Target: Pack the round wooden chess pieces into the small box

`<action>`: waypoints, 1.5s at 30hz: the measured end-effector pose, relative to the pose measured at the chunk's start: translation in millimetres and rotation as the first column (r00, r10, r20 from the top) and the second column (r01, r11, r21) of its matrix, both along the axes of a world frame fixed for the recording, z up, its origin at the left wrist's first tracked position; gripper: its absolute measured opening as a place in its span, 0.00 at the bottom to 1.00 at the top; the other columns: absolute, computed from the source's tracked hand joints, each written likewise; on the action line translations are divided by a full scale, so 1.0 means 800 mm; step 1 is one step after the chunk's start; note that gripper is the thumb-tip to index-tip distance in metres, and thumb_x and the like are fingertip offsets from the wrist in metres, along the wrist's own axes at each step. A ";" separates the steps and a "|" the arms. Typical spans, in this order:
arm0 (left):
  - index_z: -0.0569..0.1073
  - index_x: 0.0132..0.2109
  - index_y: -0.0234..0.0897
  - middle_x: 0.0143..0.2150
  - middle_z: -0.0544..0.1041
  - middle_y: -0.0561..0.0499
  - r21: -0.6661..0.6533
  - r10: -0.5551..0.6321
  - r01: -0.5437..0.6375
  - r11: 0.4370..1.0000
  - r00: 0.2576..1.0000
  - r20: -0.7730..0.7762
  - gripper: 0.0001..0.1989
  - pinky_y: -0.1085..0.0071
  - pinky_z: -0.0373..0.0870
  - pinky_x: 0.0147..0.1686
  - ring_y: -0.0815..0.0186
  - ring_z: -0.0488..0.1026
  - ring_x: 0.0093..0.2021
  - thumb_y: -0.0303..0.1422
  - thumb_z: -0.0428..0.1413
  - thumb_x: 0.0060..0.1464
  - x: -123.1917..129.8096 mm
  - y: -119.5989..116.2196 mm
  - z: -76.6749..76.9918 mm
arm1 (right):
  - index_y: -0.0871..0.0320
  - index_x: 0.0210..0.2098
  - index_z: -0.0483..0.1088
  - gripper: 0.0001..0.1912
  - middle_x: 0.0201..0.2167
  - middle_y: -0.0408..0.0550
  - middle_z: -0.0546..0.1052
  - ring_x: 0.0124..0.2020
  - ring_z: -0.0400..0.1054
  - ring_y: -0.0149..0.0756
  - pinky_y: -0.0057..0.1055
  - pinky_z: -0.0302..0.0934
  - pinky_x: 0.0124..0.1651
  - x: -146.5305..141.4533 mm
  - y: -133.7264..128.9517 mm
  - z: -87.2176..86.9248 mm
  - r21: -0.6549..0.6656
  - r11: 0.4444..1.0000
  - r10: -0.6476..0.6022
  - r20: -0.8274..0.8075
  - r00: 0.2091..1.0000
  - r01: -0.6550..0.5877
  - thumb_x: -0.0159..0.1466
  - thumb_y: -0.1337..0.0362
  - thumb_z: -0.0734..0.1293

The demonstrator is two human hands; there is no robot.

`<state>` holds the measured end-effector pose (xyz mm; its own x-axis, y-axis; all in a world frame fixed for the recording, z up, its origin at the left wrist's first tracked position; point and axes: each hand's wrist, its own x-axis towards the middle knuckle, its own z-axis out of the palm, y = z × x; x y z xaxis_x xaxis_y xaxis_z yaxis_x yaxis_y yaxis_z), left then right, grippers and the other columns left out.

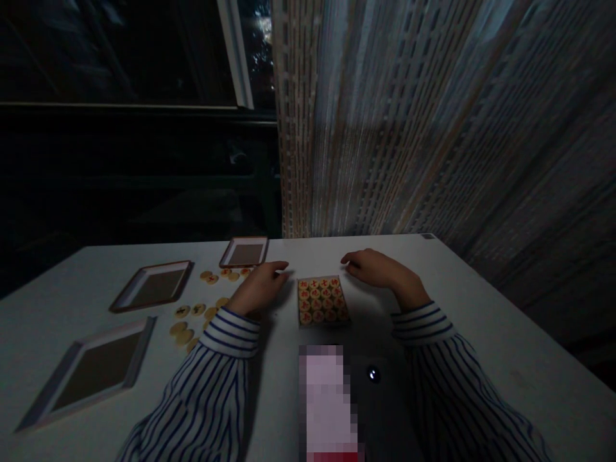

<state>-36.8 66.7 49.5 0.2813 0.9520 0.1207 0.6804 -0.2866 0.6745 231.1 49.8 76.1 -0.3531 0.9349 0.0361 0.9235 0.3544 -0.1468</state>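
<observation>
A shallow square box (323, 324) lies on the table between my hands, filled with rows of round xiangqi pieces (326, 291) marked with red characters. My left hand (262, 287) is just left of the box, apart from it, with its fingers stretched out and holding nothing. On the box's other side, my right hand (378, 269) rests above the table, its fingers loosely extended and nothing in them. Loose xiangqi pieces (197, 309) are scattered left of my left hand, some partly hidden by its wrist and sleeve. A few farther ones (212, 279) show red characters.
On the white table (481, 346), two brown-rimmed trays (185, 287) (264, 254) and a paler open tray (103, 393) stand at the left. A blurred pinkish object (330, 401) and a dark item with a small light (373, 374) are close to me. A string curtain (356, 128) hangs behind.
</observation>
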 end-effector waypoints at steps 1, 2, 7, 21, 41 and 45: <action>0.70 0.50 0.32 0.46 0.75 0.43 0.004 -0.024 0.025 1.000 0.999 -0.026 0.22 0.68 0.67 0.41 0.60 0.73 0.42 0.38 0.50 0.50 -0.002 0.001 0.001 | 0.59 0.46 0.69 0.17 0.42 0.52 0.75 0.43 0.68 0.39 0.32 0.58 0.45 0.000 -0.002 0.002 0.004 1.000 -0.002 -0.007 1.000 0.002 0.61 0.63 0.57; 0.69 0.50 0.31 0.46 0.74 0.42 0.007 -0.043 0.043 0.999 0.998 -0.049 0.22 0.67 0.67 0.41 0.60 0.73 0.42 0.39 0.49 0.50 -0.003 0.001 0.002 | 0.59 0.46 0.69 0.17 0.42 0.51 0.75 0.42 0.68 0.39 0.32 0.58 0.45 -0.001 -0.004 0.005 0.006 1.000 -0.004 -0.014 1.000 0.004 0.61 0.63 0.57; 0.70 0.48 0.33 0.47 0.74 0.42 0.011 -0.055 0.055 0.998 0.998 -0.043 0.21 0.69 0.67 0.40 0.61 0.73 0.42 0.40 0.49 0.49 -0.008 0.005 0.004 | 0.58 0.47 0.69 0.17 0.43 0.51 0.74 0.44 0.67 0.38 0.31 0.57 0.46 -0.005 -0.013 0.014 0.023 1.000 -0.005 -0.037 0.999 0.006 0.61 0.64 0.57; 0.73 0.36 0.33 0.34 0.76 0.47 0.031 -0.092 0.094 0.995 0.994 -0.059 0.17 0.68 0.66 0.35 0.62 0.72 0.35 0.42 0.47 0.50 -0.015 -0.002 0.022 | 0.59 0.47 0.68 0.17 0.45 0.51 0.73 0.45 0.66 0.38 0.31 0.56 0.47 -0.015 -0.022 0.025 0.009 1.000 0.023 -0.066 0.998 -0.022 0.62 0.64 0.56; 0.73 0.39 0.34 0.38 0.77 0.48 -0.015 0.062 -0.062 0.998 0.998 0.027 0.18 0.69 0.65 0.42 0.62 0.71 0.40 0.43 0.48 0.50 -0.060 -0.005 0.045 | 0.59 0.49 0.67 0.18 0.44 0.53 0.73 0.44 0.67 0.37 0.31 0.57 0.45 -0.013 -0.006 -0.004 -0.085 0.995 0.039 -0.108 0.993 -0.049 0.62 0.64 0.54; 0.73 0.41 0.35 0.39 0.77 0.48 -0.037 0.089 -0.088 0.995 0.996 0.017 0.20 0.69 0.65 0.41 0.62 0.72 0.40 0.44 0.47 0.51 -0.074 0.000 0.040 | 0.58 0.48 0.66 0.18 0.44 0.52 0.74 0.43 0.68 0.37 0.30 0.59 0.43 -0.013 -0.006 -0.005 -0.084 0.995 0.041 -0.132 0.990 -0.052 0.62 0.64 0.55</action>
<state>-95.7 66.6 81.8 0.1936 0.9769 0.0902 0.6890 -0.2008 0.6964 220.9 44.9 71.8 -0.3940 0.9191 0.0038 0.8773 0.3773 -0.2965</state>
